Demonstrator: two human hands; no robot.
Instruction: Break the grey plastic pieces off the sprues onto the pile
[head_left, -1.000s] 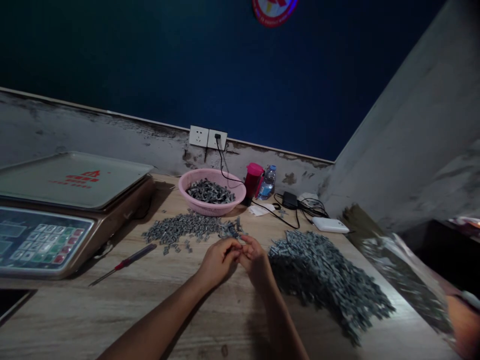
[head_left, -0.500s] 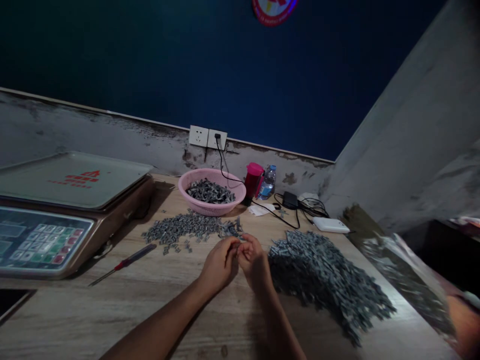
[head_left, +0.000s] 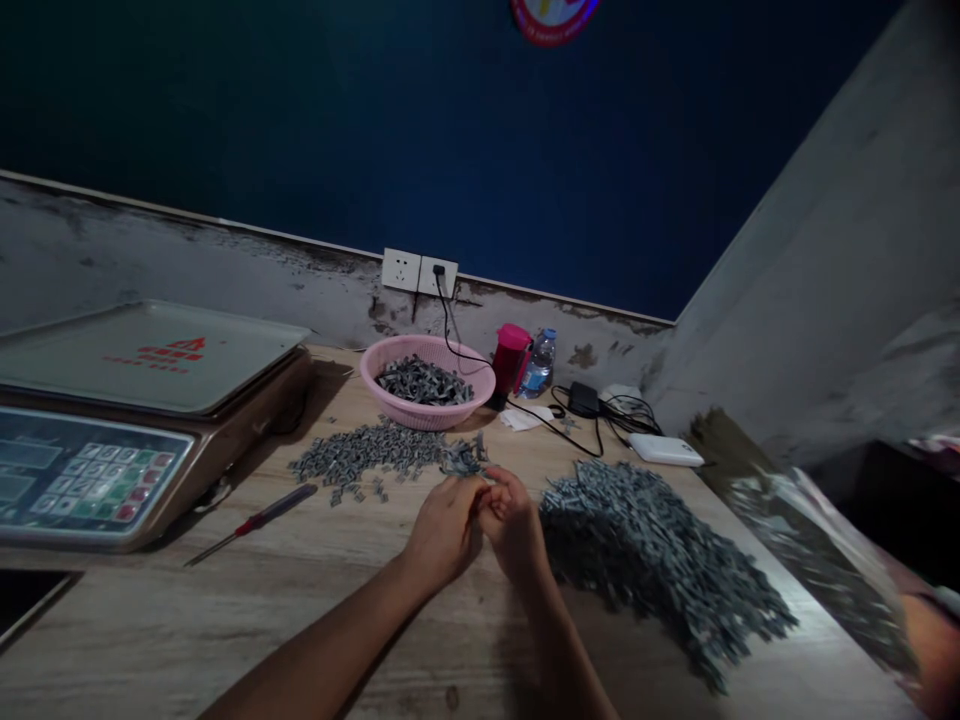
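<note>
My left hand [head_left: 448, 525] and my right hand [head_left: 512, 520] meet over the middle of the table, fingertips pressed together. Both are closed, and whatever sits between the fingers is hidden. Just beyond them lies a small cluster of grey strip-like pieces [head_left: 465, 456]. It joins a spread of small grey pieces [head_left: 367, 452] to the left. A large heap of longer grey pieces [head_left: 660, 550] rises to the right of my right hand. Behind the small pieces stands a pink plastic basket [head_left: 420, 415], holding more grey pieces.
A weighing scale [head_left: 157, 470] stands at the left, with a red-handled screwdriver [head_left: 255, 522] beside it. Along the back are a pink-lidded cup [head_left: 511, 358], a water bottle [head_left: 539, 365], a black adapter [head_left: 583, 399] with cables, and a white device [head_left: 666, 450].
My hands have drawn slightly closer together, and the left fingers curl further over the right fingertips. The whole view has shifted a little. The heaps look the same.
</note>
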